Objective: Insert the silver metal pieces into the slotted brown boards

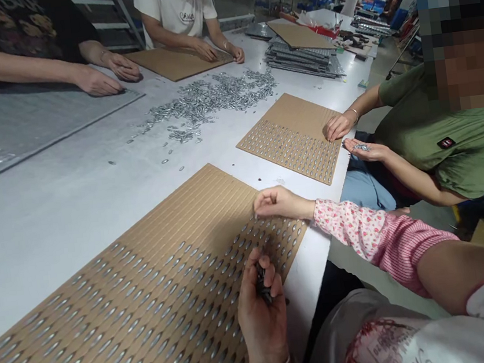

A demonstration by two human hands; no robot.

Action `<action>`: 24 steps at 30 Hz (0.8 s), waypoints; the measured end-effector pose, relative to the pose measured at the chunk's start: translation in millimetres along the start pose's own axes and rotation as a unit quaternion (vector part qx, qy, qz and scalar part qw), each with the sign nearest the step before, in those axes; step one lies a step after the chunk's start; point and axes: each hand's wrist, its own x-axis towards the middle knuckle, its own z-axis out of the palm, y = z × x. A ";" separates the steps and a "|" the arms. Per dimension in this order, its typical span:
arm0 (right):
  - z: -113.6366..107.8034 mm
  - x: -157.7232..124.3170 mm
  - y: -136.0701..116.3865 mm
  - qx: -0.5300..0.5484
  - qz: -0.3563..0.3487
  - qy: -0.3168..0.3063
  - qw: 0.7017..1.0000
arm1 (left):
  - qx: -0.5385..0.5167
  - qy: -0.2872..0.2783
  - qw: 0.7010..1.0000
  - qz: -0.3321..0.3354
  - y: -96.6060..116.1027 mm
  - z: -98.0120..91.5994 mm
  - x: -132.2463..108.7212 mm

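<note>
A large brown board [192, 202] with ruled lines lies in front of me, bearing rows of small silvery oval metal pieces [117, 312]. My left hand [263, 313] is palm up above the board's near edge, fingers curled around a small heap of these metal pieces [262, 284]. Over the board's right corner is my right hand [277, 202], its thumb and fingers pinched together. A tiny bright tip shows under the fingertips, seemingly one metal piece. The part of the board beneath my left hand is hidden.
A pile of loose metal pieces [215, 100] lies mid-table. A co-worker in green sits at right by a smaller board [287, 141]. Two more people work across the table, one at a brown board [167, 64], one at a plastic-covered sheet [34, 120]. Stacked panels [302, 61] stand behind.
</note>
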 end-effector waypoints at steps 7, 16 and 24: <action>-22.6 21.9 5.2 -0.289 -0.048 0.051 0.955 | -0.024 0.016 0.999 -0.038 1.0 -1.1 0.3; -21.1 24.9 18.8 -0.443 -0.049 0.077 0.892 | -0.013 0.075 0.996 -0.052 3.5 3.5 -0.9; -13.0 15.4 12.3 -0.437 -0.123 0.065 0.889 | -0.005 0.060 0.998 -0.037 0.7 -1.1 1.1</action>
